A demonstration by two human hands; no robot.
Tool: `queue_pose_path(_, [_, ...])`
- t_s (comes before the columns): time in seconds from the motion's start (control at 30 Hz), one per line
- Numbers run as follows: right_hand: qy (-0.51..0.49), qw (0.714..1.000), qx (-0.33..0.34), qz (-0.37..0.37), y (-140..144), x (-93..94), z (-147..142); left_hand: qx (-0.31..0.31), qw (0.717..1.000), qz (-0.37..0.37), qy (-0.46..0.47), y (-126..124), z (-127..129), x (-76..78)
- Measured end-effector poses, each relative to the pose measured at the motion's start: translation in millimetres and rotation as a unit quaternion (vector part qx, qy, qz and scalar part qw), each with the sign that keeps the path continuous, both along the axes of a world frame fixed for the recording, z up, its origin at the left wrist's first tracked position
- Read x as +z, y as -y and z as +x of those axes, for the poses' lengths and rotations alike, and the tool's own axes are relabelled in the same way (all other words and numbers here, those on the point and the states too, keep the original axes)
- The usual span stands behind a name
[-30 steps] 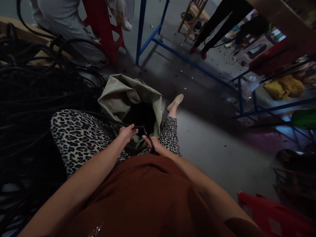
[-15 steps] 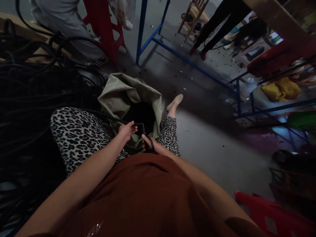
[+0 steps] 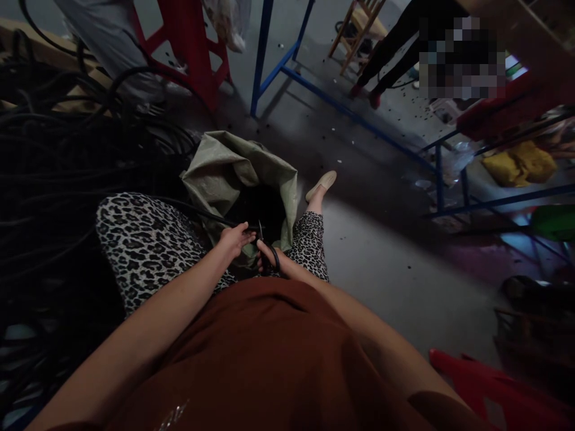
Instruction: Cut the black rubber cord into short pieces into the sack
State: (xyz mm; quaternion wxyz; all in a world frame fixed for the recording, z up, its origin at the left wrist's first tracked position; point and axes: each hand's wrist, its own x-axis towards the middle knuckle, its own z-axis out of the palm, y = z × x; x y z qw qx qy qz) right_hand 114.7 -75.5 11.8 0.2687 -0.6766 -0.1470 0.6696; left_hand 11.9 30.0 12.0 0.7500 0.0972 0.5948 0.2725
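Center frame: grey concrete floor (image 3: 381,269), blue rack (image 3: 269,54) up top | L hand (image 3: 233,238) pinching black cable (image 3: 197,212), R hand (image 3: 269,254) gripping scissors (image 3: 265,248) over green sack (image 3: 233,173) | sack interior too dark to read.

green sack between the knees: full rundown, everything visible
The sack is dull grey-green, woven plastic by the look of it, creased and slumped. Its mouth gapes open toward the camera, rim folded over; the inside is dark, contents unreadable. It stands on the grey floor between the leopard-print legs, against the black cable pile. The left hand, gripping a black cable, and the right hand, on scissors, hover at its near rim.
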Motion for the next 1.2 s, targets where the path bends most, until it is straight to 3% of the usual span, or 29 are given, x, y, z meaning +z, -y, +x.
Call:
queue_pose_path(0.4, [-0.010, 1.000, -0.010, -0.001, 0, 1.7, 1, -0.012, 1.000, -0.005, 0.000, 1, 3, 0.1])
queue_pose_path(0.73, [0.069, 0.997, 0.023, 0.006, -4, 14.3, -1, -0.024, 1.000, -0.001, -0.013, 2, 3, -1.6])
queue_pose_path(0.93, [0.089, 0.996, 0.011, -0.010, -3, 14.2, 1, -0.016, 0.995, 0.037, -0.090, 3, 1, 4.0])
queue_pose_path(1.2, [0.119, 0.993, 0.013, -0.007, 1, 12.7, 3, -0.023, 0.990, 0.047, -0.128, -1, 1, -1.0])
